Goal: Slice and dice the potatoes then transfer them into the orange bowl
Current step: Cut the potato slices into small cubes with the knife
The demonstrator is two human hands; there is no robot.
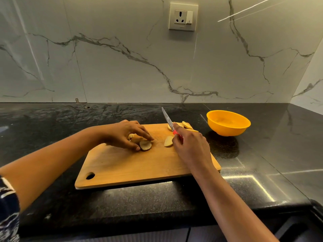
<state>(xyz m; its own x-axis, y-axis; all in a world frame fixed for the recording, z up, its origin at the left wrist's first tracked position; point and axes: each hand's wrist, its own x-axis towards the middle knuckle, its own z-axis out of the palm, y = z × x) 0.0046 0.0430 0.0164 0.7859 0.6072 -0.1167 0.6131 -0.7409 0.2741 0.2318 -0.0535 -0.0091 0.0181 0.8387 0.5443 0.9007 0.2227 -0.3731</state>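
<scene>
Slicing is the step in hand; dicing and the move to the bowl are, as I judge it, not yet done. The left hand rests on the cutting board. Its fingers curl down over what is left of the potato and pinch it, and a round slice touches the thumb tip. Just right of those fingers a second slice lies flat. The right hand grips the knife, fingers closed round its red handle, with the blade lifted clear and pointing away. Beyond these fingers more slices sit in a heap. The orange bowl stands on the table, right of the board, and looks empty. Next the blade must come down beside the left fingertips without touching them.
</scene>
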